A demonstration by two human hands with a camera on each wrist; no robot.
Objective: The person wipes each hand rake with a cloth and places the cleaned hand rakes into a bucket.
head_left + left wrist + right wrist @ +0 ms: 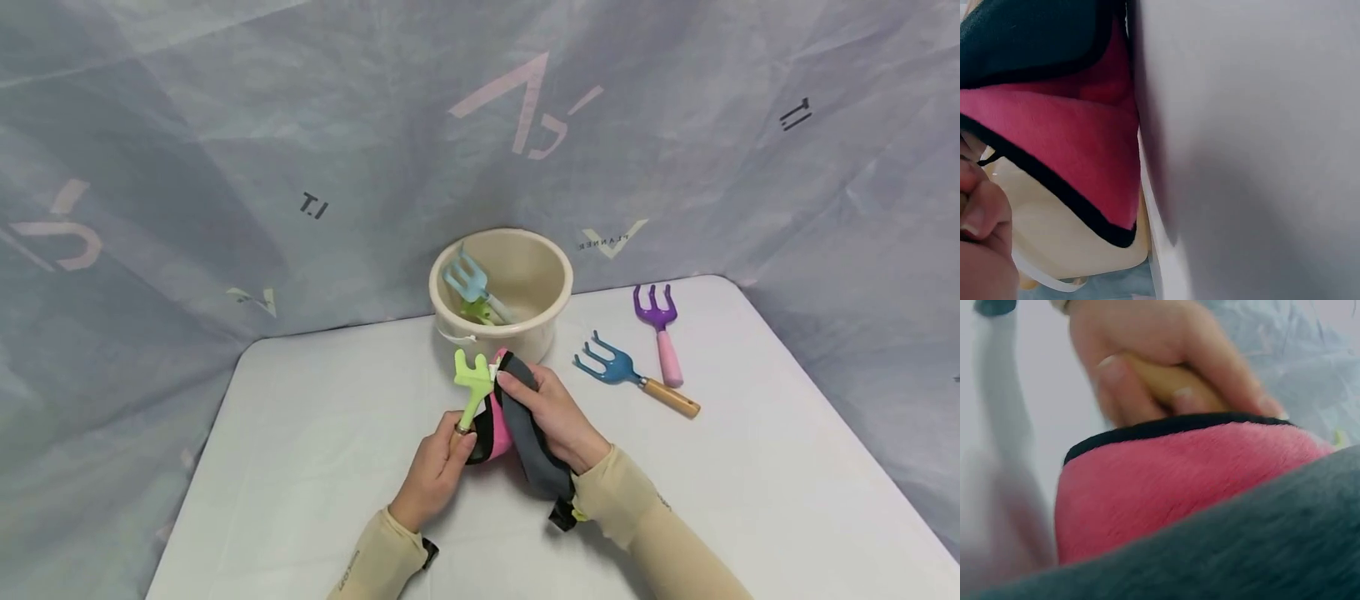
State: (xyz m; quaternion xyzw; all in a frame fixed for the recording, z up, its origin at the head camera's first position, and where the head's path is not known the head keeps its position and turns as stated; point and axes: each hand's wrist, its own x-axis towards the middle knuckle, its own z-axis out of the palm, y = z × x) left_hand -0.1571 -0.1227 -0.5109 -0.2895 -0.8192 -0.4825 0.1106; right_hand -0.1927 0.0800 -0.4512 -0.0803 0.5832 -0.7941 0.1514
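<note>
My left hand (433,468) grips the wooden handle (1175,381) of a small light-green garden hand fork (474,385), its prongs pointing up and away. In my right hand (557,417) is a folded cloth (531,442), grey on one side and fluffy pink on the other, with a black border. The thumb pinches the cloth's upper end, close to the fork's head. Part of the cloth hangs between the hands, its pink face (1079,153) showing in the left wrist view. Whether the cloth touches the prongs, I cannot tell.
Behind the hands stands a cream bucket (551,312) holding a light-blue hand fork (468,279) and a green tool (476,311). On the white table (315,450) to the right lie a blue fork with a wooden handle (618,367) and a purple fork with a pink handle (657,321).
</note>
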